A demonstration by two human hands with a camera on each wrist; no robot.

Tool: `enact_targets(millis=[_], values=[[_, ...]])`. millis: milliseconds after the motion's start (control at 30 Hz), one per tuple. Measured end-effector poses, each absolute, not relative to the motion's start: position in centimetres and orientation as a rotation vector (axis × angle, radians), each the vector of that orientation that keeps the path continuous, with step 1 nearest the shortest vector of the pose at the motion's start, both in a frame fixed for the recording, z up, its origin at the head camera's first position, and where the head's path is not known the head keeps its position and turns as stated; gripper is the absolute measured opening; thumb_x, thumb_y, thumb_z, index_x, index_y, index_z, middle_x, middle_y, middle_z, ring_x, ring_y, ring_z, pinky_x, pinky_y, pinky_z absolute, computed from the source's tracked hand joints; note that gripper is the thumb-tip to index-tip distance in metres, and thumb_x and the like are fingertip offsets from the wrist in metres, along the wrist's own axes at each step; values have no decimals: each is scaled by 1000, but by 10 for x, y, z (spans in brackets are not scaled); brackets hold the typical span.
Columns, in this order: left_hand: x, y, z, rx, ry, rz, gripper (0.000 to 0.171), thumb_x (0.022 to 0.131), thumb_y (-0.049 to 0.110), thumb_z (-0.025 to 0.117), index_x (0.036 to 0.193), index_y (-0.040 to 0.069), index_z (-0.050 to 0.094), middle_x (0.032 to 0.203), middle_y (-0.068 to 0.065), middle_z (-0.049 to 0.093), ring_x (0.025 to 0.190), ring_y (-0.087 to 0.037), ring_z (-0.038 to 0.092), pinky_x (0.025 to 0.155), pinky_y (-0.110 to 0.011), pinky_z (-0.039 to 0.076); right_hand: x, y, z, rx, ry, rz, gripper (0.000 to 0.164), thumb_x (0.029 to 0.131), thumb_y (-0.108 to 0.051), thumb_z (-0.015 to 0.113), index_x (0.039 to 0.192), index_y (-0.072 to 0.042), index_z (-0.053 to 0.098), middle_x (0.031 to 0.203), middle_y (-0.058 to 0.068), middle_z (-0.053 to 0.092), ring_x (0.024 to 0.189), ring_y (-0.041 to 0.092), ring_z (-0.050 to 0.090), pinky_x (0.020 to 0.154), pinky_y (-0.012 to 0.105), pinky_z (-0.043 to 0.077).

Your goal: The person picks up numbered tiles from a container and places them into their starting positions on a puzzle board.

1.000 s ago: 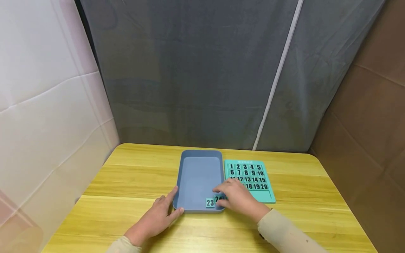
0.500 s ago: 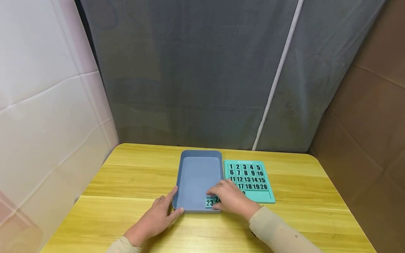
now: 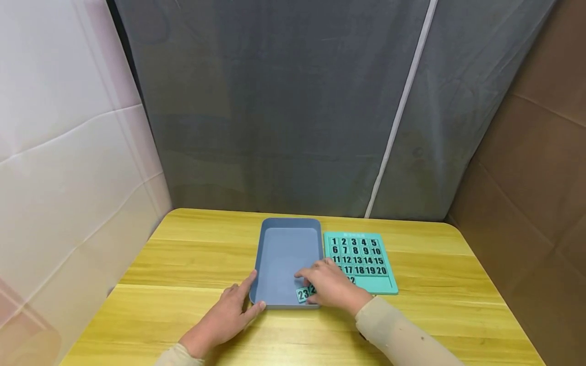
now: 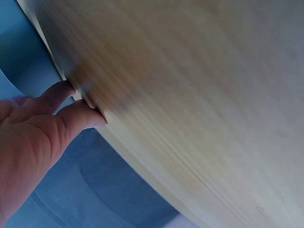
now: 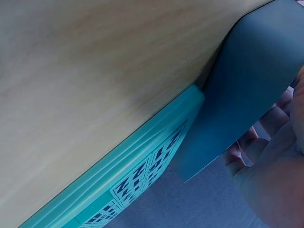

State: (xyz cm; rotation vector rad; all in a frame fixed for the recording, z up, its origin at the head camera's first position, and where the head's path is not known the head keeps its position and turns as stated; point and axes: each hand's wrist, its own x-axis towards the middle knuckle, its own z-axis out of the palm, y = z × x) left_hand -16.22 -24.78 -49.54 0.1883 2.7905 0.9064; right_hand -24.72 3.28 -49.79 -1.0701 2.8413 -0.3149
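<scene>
My left hand (image 3: 227, 315) rests against the near left corner of a grey-blue tray (image 3: 286, 254), index finger along its side and thumb at its front edge. My right hand (image 3: 330, 285) reaches over the tray's near right corner, fingers bent and thumb low. It pinches a small green number tile (image 3: 312, 289), mostly covered by the hand, with only a 2 showing. Touching that tile on the left is the tile marked 23 (image 3: 302, 294), lying slightly turned. In the right wrist view, the tray wall (image 5: 237, 104) hides the fingertips and tiles.
To the tray's right lies a turquoise number board (image 3: 391, 282), with rows of tiles up to 20 and a 22 partly visible below. The wooden table (image 3: 435, 305) stands before a grey curtain (image 3: 274, 112), with a white sheet at left and a brown one at right.
My right hand has moved left over the tray and closed in around the half-hidden tile. Tile 23 has turned a little. My left hand has stayed at the tray corner.
</scene>
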Motion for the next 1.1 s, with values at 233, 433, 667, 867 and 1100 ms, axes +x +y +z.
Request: enact_targets(millis=[233, 433, 667, 867, 1100], values=[[-162, -248, -495, 185, 2783, 908, 86, 105, 55, 63, 172, 15, 26, 164, -32, 43, 154, -58, 35, 116, -76, 38, -248, 33, -499, -1060, 2840, -321, 66, 83, -38, 93, 143, -27, 67, 97, -21, 70, 104, 8, 60, 106, 40, 44], [-162, -247, -494, 193, 2790, 909, 86, 105, 53, 64, 171, 14, 27, 164, -30, 45, 153, -59, 35, 117, -75, 38, -248, 34, -497, -1053, 2837, -382, 68, 87, -40, 90, 148, -24, 63, 103, -19, 73, 112, 13, 62, 111, 43, 45], [-161, -246, -494, 201, 2773, 932, 86, 105, 54, 64, 172, 14, 26, 165, -30, 43, 154, -60, 32, 118, -76, 36, -257, 65, -480, -950, 2894, -699, 66, 88, -30, 90, 147, -17, 63, 107, -8, 77, 119, 26, 65, 117, 58, 45], [-161, -244, -494, 210, 2773, 932, 86, 105, 55, 63, 172, 15, 25, 164, -31, 44, 154, -59, 33, 118, -75, 36, -267, 133, -477, -679, 2993, -758, 67, 88, -26, 91, 148, -16, 63, 108, -6, 78, 114, 28, 67, 109, 57, 54], [-161, -246, -494, 221, 2796, 920, 87, 105, 55, 63, 172, 14, 25, 163, -32, 45, 153, -59, 34, 117, -75, 37, -264, 182, -492, -604, 3022, -687, 66, 86, -24, 92, 145, -11, 65, 106, -4, 78, 110, 29, 69, 101, 55, 58]])
